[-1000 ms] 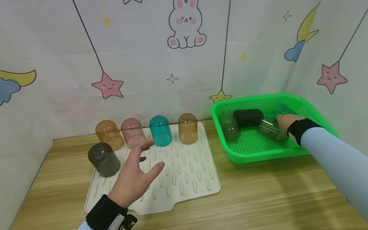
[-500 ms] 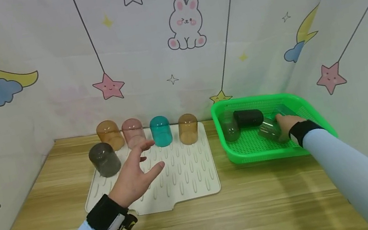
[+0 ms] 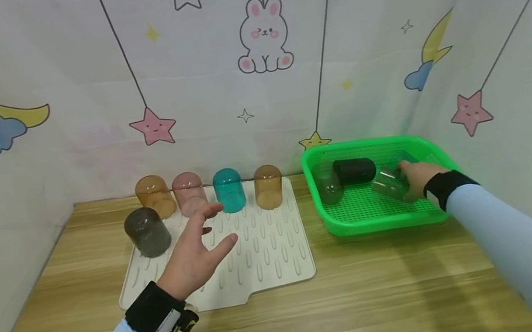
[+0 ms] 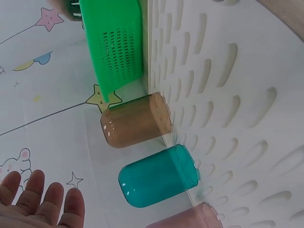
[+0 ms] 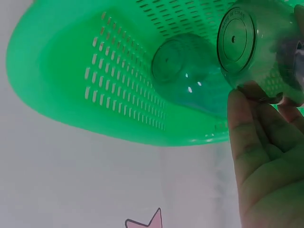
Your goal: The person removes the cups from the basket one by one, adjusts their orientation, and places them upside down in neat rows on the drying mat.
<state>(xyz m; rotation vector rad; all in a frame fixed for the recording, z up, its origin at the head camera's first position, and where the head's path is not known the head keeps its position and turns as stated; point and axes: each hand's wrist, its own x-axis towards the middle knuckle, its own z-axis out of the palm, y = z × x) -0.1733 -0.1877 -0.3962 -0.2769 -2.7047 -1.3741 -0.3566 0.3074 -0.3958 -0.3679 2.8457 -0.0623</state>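
Note:
In the green basket [image 3: 388, 221], my right hand [image 3: 423, 177] grips a clear cup [image 3: 389, 183] that lies on its side. The right wrist view shows the fingers [image 5: 242, 118] along the side of this clear cup [image 5: 237, 42], near its round base. A teal cup [image 5: 185, 71] lies just beyond it, against the basket wall. My left hand [image 3: 198, 252] hovers over the white drying mat [image 3: 272, 260], fingers spread and holding nothing. Ahead of it, upside down, stand a brown cup [image 3: 268, 187], a teal cup [image 3: 229, 190] and a pink cup [image 3: 189, 194].
An amber cup [image 3: 155, 196] and a tilted grey cup [image 3: 147, 232] stand at the mat's left side. Also in the basket lie a black cup [image 3: 355, 171] and another clear cup [image 3: 328, 183]. A patterned cloth [image 3: 203, 52] hangs behind the wooden table [image 3: 351, 317].
My right hand has shifted slightly to the right within the basket, still at the clear cup. The head view has turned a little. My left hand keeps its pose over the mat.

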